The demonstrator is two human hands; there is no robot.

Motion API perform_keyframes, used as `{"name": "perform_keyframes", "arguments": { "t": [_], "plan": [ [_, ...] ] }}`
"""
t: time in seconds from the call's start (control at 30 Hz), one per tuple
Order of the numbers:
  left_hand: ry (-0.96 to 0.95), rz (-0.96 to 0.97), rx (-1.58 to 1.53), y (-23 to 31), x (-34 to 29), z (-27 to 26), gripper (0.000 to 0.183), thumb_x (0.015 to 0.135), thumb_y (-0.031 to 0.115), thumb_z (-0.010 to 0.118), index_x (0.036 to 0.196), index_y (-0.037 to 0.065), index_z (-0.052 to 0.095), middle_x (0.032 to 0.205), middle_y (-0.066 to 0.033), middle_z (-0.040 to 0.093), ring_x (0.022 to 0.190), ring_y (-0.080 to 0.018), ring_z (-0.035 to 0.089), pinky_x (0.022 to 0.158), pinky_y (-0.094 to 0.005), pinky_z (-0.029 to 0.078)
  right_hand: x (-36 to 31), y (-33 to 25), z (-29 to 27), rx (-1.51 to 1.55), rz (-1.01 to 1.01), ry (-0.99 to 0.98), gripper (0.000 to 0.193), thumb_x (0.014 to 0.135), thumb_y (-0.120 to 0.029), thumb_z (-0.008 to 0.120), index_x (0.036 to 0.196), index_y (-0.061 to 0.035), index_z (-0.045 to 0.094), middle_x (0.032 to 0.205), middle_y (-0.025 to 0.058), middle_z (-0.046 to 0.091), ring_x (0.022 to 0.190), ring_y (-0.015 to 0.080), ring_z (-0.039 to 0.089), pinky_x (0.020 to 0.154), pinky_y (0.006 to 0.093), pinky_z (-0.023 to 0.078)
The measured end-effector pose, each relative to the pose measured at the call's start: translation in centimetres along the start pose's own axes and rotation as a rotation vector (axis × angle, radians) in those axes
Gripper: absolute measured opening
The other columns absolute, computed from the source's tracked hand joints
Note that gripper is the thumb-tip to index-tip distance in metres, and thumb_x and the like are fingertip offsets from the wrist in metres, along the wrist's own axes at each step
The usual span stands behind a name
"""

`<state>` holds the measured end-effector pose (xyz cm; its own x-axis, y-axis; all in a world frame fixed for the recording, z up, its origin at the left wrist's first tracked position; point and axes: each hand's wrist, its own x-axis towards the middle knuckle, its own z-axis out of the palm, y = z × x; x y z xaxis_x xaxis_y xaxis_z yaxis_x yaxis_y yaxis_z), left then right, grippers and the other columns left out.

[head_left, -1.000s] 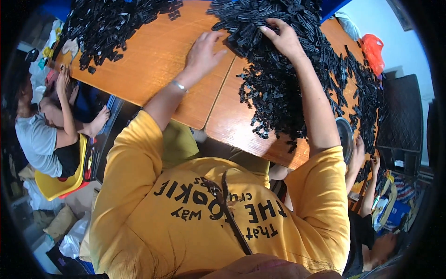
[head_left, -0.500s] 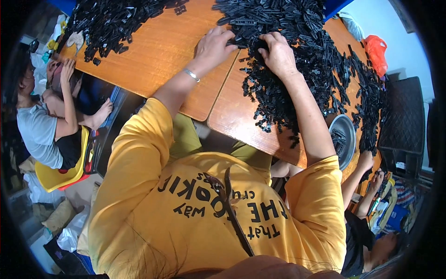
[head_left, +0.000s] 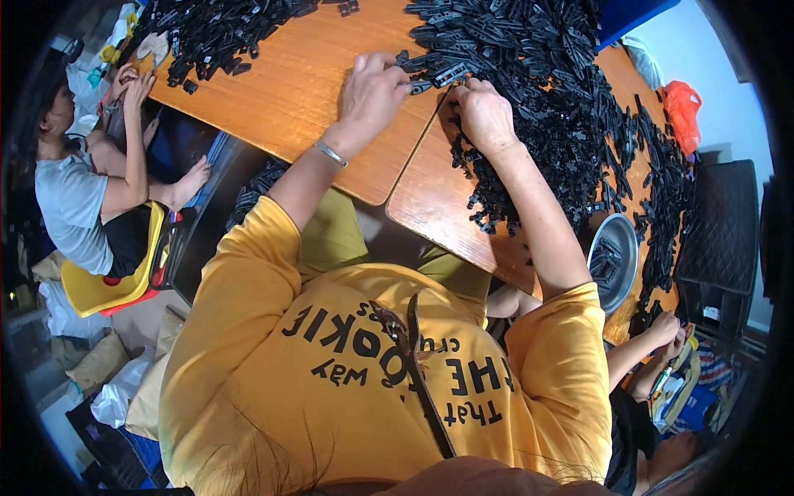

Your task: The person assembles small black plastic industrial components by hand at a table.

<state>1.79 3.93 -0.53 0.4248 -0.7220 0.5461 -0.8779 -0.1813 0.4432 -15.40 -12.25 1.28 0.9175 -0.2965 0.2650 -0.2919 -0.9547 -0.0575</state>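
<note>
Both my hands work at the front edge of a big heap of black plastic parts [head_left: 509,37] on the wooden table. My left hand [head_left: 374,93], with a silver bracelet on the wrist, is closed in a pinch on a narrow black plastic piece [head_left: 421,86] at its fingertips. Just right of the table seam, my right hand [head_left: 486,116] has its fingers curled together. What sits between them is too small and hidden to make out. Smaller black pieces [head_left: 488,194] lie beneath and beside my right forearm.
Another black heap [head_left: 223,37] lies at far left. A metal bowl [head_left: 627,285] with black parts stands right of my forearm; a red plastic bag [head_left: 682,116] is beyond. One person [head_left: 74,198] sits at left on a yellow chair; another person's hands [head_left: 663,331] work at right.
My left hand has closed on a black piece near the seam. My right hand's fingers have drawn together and it sits slightly lower. The whole view has shifted a little.
</note>
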Motion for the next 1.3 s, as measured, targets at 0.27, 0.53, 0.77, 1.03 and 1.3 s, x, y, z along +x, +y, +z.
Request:
{"name": "perform_keyframes", "arguments": {
  "t": [0.27, 0.53, 0.77, 1.03, 1.3],
  "plan": [
    [-0.15, -0.201, -0.189, 0.9, -0.3, -0.1, 0.01, 0.091, 0.012, 0.078, 0.097, 0.005, 0.073, 0.097, -0.0047, 0.071, 0.088, -0.0209, 0.067, 0.078, -0.0333, 0.055, -1.2, -1.7, -1.6, 0.201, 0.075, 0.172, 0.016, 0.09, -0.008, 0.072, 0.105, -0.0062, 0.069, 0.094, 0.0121, 0.072, 0.087, 0.0342, 0.072, 0.076, 0.0418, 0.058],
    [-0.373, -0.669, -1.361, 1.7, -1.1, -1.2, 0.021, 0.1, 0.016, 0.073, 0.116, 0.005, 0.066, 0.1, 0.0003, 0.074, 0.083, -0.0074, 0.067, 0.075, -0.0225, 0.053, -2.2, -6.5, -4.1, 0.738, 0.349, 0.452, 0.021, 0.088, -0.01, 0.083, 0.099, -0.0031, 0.066, 0.077, 0.0112, 0.067, 0.067, 0.0224, 0.067, 0.063, 0.0339, 0.054],
    [-0.384, -0.592, -1.504, 2.9, -1.2, -2.2, 0.039, 0.101, 0.015, 0.071, 0.136, 0.006, 0.057, 0.116, -0.0025, 0.071, 0.098, -0.0083, 0.067, 0.084, -0.0244, 0.055, -2.5, -7.3, -5.0, 0.609, 0.134, 0.566, 0.016, 0.085, -0.001, 0.081, 0.091, -0.0022, 0.066, 0.082, 0.0112, 0.066, 0.067, 0.0244, 0.068, 0.058, 0.0342, 0.053],
    [-0.367, -0.562, -1.581, 3.7, -1.1, -2.9, 0.044, 0.099, 0.014, 0.074, 0.138, 0.007, 0.055, 0.114, -0.0028, 0.072, 0.098, -0.0099, 0.068, 0.084, -0.0242, 0.054, -2.6, -7.8, -5.3, 0.625, 0.056, 0.647, 0.019, 0.082, 0.007, 0.08, 0.092, -0.0034, 0.067, 0.09, 0.0101, 0.067, 0.071, 0.0226, 0.068, 0.059, 0.0312, 0.055],
    [-0.424, -0.646, -1.719, 2.9, -1.1, -2.8, 0.038, 0.108, 0.02, 0.06, 0.142, 0.005, 0.055, 0.122, -0.0054, 0.07, 0.105, -0.0141, 0.07, 0.09, -0.0313, 0.059, -2.8, -7.9, -6.1, 0.64, 0.014, 0.593, 0.018, 0.082, 0.008, 0.078, 0.092, -0.003, 0.068, 0.09, 0.0108, 0.067, 0.074, 0.0227, 0.069, 0.06, 0.032, 0.055]
  ]
}}
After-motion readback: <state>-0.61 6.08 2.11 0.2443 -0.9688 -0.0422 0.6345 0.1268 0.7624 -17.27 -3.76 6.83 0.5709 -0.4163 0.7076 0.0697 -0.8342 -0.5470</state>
